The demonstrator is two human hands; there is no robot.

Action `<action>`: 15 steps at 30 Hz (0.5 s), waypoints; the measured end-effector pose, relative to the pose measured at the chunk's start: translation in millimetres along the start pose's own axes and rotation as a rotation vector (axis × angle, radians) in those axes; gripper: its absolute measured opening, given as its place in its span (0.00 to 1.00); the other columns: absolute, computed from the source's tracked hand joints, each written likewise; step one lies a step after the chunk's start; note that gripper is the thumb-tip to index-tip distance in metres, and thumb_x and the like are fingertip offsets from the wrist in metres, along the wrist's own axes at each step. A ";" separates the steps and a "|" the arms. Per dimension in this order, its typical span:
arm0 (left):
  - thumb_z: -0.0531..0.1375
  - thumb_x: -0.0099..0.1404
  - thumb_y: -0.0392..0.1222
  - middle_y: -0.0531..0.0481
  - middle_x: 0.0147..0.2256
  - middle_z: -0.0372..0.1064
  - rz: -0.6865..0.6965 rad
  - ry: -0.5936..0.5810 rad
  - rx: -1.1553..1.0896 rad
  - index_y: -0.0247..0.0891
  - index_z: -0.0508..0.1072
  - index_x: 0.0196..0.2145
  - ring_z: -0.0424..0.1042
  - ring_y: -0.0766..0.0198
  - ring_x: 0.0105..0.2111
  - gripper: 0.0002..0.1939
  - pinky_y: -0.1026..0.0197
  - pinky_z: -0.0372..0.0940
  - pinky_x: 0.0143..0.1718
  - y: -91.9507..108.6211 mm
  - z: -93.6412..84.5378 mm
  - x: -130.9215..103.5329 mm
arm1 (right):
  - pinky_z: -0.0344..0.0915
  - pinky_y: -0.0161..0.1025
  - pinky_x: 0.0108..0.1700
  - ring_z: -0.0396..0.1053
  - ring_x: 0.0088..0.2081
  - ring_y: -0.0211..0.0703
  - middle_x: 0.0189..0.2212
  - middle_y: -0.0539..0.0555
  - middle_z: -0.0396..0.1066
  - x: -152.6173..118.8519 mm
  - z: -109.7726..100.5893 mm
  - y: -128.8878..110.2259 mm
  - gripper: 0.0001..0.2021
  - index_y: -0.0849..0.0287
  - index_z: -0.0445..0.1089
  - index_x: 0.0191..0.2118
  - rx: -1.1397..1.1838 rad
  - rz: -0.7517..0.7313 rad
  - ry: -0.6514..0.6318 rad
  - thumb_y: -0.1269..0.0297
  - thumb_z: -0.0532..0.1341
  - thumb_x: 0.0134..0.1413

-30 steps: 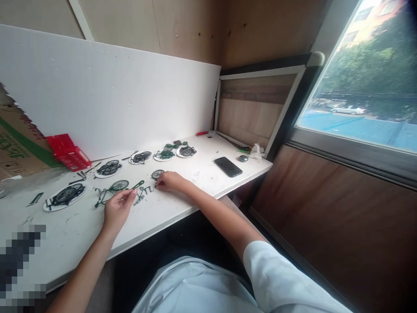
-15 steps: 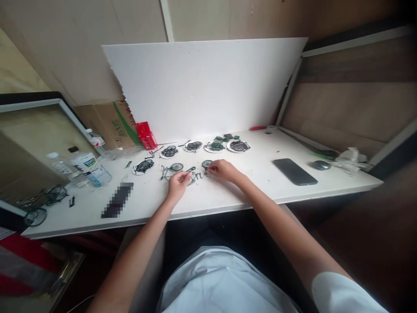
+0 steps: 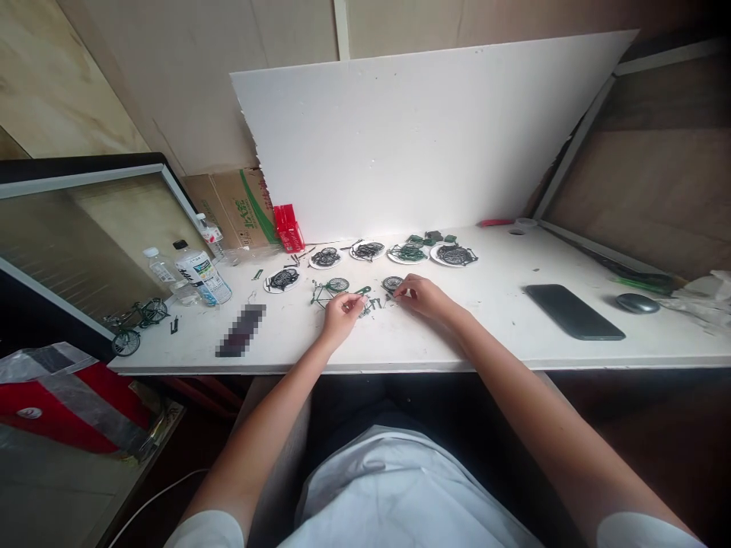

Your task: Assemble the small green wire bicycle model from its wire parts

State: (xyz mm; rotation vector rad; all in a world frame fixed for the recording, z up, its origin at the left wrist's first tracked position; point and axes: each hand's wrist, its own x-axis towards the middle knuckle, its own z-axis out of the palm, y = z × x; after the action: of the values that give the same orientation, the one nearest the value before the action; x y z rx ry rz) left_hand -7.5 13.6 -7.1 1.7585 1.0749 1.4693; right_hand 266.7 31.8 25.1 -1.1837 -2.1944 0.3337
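Flat green strip [image 3: 363, 291] is above the desk [image 3: 457, 335], front-middle, left hand [image 3: 341, 317] pinching its lower end between thumb and fingertips. Right hand [image 3: 423, 294] has thumb and fingertips drawn in close at a small spoked wheel [image 3: 392, 283]; can't tell if they're pressed together or on something tiny. Risk: strip is thin and held by one end, so it could twist or slip if the pinch loosens. Small loose parts [image 3: 375, 304] lie between the hands; a dragged palm or wrist would scatter them, maybe over the front edge. Green bike frame [image 3: 320, 296] sits just beside the left hand, easy to bump; spokes and tubes look thin enough to bend. Plate of green parts [image 3: 407, 253] stands behind with plates of black parts [image 3: 325, 257] both sides, rims close, so a careless reach could mix contents. Writing: red box [image 3: 288, 228] has pale print, too small to read. Carton [image 3: 228, 209] behind it shows large green and red characters, Chinese by the look, turned sideways; can't read them reliably. Big bottle [image 3: 205, 278] has a blue-and-white label, text illegible. Red bag [image 3: 74, 407], lower left, carries a white oval logo, no readable name.
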 end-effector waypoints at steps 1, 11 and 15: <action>0.68 0.68 0.57 0.44 0.36 0.78 0.001 -0.001 0.003 0.38 0.84 0.36 0.74 0.60 0.35 0.18 0.58 0.65 0.37 0.6 -0.1 -0.2 | 0.69 0.41 0.44 0.75 0.39 0.48 0.44 0.60 0.79 0.1 1.8 2.5 0.09 0.58 0.84 0.44 0.013 -0.022 0.015 0.65 0.65 0.64; 0.69 0.67 0.55 0.46 0.34 0.76 0.025 0.011 0.006 0.38 0.83 0.35 0.70 0.62 0.31 0.17 0.59 0.65 0.34 -0.3 0.8 0.2 | 0.68 0.40 0.42 0.73 0.38 0.46 0.41 0.58 0.78 0.7 6.3 4.1 0.08 0.56 0.86 0.42 0.005 0.005 -0.032 0.68 0.66 0.63; 0.69 0.68 0.55 0.46 0.34 0.76 0.025 0.000 0.018 0.37 0.83 0.35 0.70 0.62 0.32 0.16 0.59 0.64 0.34 1.0 0.3 -0.2 | 0.66 0.38 0.41 0.73 0.37 0.45 0.42 0.57 0.78 0.4 6.0 2.6 0.08 0.56 0.85 0.42 -0.015 0.034 -0.049 0.66 0.67 0.64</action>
State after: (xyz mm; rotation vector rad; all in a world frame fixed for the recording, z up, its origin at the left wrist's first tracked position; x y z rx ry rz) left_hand -7.0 13.0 -6.4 1.7902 1.0733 1.4786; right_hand 264.6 34.0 19.4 -1.2347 -2.2239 0.3645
